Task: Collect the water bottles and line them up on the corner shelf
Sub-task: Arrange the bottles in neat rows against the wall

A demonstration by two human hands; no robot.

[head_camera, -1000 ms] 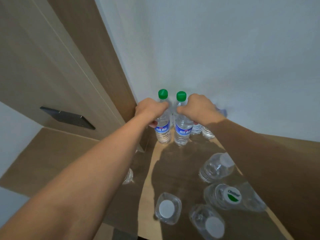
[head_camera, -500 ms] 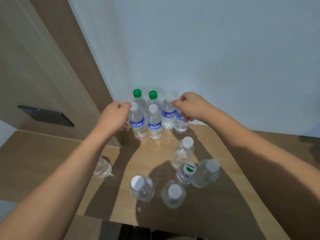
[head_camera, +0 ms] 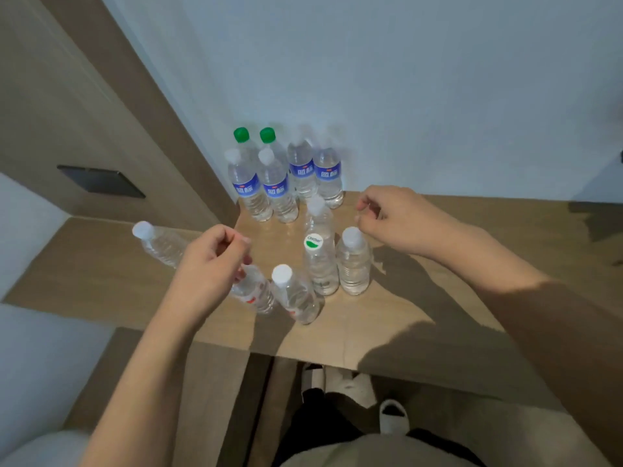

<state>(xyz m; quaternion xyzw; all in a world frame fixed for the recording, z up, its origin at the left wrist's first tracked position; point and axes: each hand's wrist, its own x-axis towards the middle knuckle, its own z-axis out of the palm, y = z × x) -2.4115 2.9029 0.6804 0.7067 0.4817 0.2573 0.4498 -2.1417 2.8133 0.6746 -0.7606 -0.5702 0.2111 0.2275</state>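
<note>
Fingers of my left hand (head_camera: 209, 261) curl loosely, holding nothing, above a bottle (head_camera: 254, 293) it partly hides. My right hand (head_camera: 392, 219) hovers half-curled and empty near the loose bottles (head_camera: 352, 264). Six blue-label bottles (head_camera: 276, 190) stand in the shelf (head_camera: 387, 318) corner, seemingly two rows. One bottle (head_camera: 158, 242) stands off the left side.
</note>
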